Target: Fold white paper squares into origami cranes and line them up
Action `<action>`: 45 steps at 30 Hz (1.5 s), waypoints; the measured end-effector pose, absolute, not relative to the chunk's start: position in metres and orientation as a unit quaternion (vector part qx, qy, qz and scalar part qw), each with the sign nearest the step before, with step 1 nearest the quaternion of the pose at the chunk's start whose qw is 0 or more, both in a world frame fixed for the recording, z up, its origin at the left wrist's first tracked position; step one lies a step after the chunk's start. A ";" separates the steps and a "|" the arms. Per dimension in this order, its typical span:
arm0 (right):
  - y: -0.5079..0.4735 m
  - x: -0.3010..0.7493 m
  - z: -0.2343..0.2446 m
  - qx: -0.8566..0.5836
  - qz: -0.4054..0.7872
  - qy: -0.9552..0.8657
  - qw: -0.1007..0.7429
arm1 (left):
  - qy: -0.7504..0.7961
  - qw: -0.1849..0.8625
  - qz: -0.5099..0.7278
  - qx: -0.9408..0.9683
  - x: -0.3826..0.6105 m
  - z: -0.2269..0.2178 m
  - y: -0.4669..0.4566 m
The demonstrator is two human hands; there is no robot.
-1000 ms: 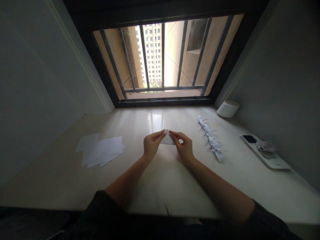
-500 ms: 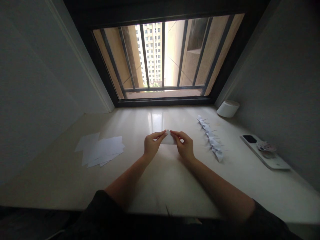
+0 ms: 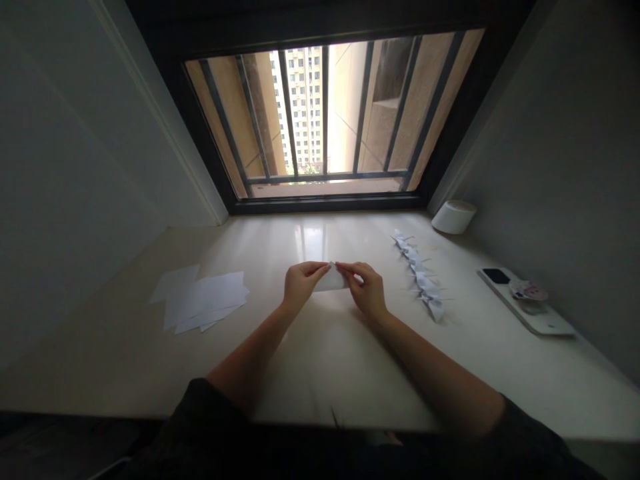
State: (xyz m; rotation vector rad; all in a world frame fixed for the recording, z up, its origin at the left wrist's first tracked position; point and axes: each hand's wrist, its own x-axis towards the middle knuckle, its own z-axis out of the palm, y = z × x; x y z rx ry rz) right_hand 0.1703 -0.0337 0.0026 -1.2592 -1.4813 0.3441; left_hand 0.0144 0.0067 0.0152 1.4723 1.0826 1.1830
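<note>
My fingertips have closed in on each other since a moment ago, and the white folded paper (image 3: 331, 281) shows less of its point between them. My left hand (image 3: 299, 285) and right hand (image 3: 370, 291) both pinch its top edge, thumbs and forefingers closed on it, nearly touching. It sits low over the middle of the pale desk (image 3: 325, 353). Loose white sheets (image 3: 203, 300) lie well off to my left, and a row of folded paper pieces (image 3: 420, 280) to my right.
</note>
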 end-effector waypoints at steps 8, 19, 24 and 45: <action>-0.028 0.166 0.003 -0.557 0.216 -0.501 0.626 | 0.454 0.493 0.552 0.496 0.020 0.011 0.010; -0.036 0.148 0.005 -0.503 0.460 -0.428 0.593 | 0.430 0.507 0.602 0.442 0.029 0.001 0.002; -0.039 0.141 0.005 -0.483 0.487 -0.414 0.599 | 0.418 0.507 0.603 0.451 0.035 0.003 -0.008; -0.033 0.156 0.008 -0.407 0.547 -0.338 0.649 | 0.432 0.500 0.566 0.493 0.036 0.012 -0.014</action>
